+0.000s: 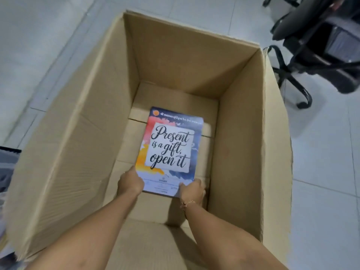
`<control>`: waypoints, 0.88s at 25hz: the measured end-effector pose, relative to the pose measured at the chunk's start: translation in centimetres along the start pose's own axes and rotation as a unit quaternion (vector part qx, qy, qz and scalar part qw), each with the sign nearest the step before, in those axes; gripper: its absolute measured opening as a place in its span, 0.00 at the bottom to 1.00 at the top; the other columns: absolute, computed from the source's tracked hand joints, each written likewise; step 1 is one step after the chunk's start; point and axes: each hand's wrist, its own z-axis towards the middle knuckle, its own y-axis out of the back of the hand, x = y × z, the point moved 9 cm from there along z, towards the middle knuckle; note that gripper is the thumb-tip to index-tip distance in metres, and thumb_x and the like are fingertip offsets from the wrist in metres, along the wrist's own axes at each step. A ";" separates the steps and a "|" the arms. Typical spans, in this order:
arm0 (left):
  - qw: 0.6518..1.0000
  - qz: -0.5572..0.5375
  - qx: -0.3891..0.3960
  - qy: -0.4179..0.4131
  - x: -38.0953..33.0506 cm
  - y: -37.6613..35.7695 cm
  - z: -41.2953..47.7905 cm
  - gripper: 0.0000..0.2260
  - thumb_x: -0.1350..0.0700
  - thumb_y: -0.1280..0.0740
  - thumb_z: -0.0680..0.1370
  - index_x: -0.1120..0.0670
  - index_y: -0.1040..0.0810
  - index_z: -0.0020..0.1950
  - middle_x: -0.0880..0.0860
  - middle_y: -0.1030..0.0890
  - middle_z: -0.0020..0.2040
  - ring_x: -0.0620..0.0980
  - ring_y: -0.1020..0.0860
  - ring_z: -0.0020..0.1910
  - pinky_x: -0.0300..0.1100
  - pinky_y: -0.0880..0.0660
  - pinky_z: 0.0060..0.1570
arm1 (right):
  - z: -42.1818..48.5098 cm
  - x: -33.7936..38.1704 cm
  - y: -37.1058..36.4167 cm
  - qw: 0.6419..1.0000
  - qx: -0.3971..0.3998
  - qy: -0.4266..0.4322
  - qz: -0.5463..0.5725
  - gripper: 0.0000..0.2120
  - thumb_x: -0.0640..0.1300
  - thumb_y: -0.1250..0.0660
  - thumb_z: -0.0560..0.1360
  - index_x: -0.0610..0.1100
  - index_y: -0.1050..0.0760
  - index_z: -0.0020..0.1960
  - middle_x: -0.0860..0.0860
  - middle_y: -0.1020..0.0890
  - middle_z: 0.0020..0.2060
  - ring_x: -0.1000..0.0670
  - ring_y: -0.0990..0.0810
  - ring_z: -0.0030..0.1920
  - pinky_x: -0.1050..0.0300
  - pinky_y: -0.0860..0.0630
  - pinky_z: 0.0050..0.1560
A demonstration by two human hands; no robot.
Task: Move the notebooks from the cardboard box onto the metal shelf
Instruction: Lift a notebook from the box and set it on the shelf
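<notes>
A large open cardboard box [78, 133] stands on the floor below me. At its bottom is a notebook [169, 149] with a colourful cover that reads "Present is a gift, open it". My left hand [131, 182] grips the notebook's near left corner. My right hand [191, 190], with a thin bracelet at the wrist, grips its near right corner. Both arms reach down into the box. I cannot tell whether more notebooks lie under this one. The metal shelf is out of view.
Light grey floor tiles [321, 172] surround the box. A black office chair [321, 45] on a wheeled base stands close to the box's far right corner. Something dark [7, 164] lies at the left edge.
</notes>
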 end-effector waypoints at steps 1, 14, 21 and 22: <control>1.000 -0.007 -0.012 0.015 0.1 0.3 0.0 0.13 0.62 0.40 0.78 0.59 0.28 0.62 0.63 0.23 0.61 0.62 0.25 0.60 0.48 0.26 0.56 | -0.2 0.3 0.3 1.000 -0.012 0.000 0.005 0.21 0.44 0.33 0.74 0.36 0.32 0.63 0.39 0.30 0.65 0.39 0.31 0.65 0.47 0.31 0.66; 0.944 -0.128 -0.265 -0.145 -1.7 19.3 -11.9 0.08 0.67 0.34 0.72 0.61 0.20 0.49 0.62 0.20 0.50 0.61 0.22 0.51 0.48 0.26 0.48 | -13.4 11.1 9.1 0.930 -0.151 0.183 0.281 0.17 0.35 0.39 0.75 0.33 0.33 0.63 0.35 0.29 0.62 0.38 0.32 0.65 0.47 0.38 0.66; 0.603 -0.180 -0.737 -0.246 10.1 38.2 -42.9 0.18 0.53 0.39 0.78 0.62 0.23 0.61 0.50 0.25 0.49 0.42 0.27 0.44 0.20 0.36 0.50 | -41.6 24.5 18.3 0.666 -0.091 0.549 0.497 0.23 0.45 0.36 0.72 0.36 0.32 0.64 0.36 0.27 0.56 0.44 0.27 0.57 0.81 0.37 0.54; 0.574 -0.163 -0.769 -0.229 12.3 39.4 -46.8 0.18 0.51 0.41 0.79 0.63 0.24 0.61 0.50 0.26 0.49 0.42 0.27 0.44 0.18 0.38 0.52 | -46.5 25.8 18.7 0.631 -0.080 0.598 0.487 0.24 0.45 0.36 0.73 0.33 0.32 0.65 0.33 0.26 0.57 0.43 0.29 0.58 0.80 0.38 0.57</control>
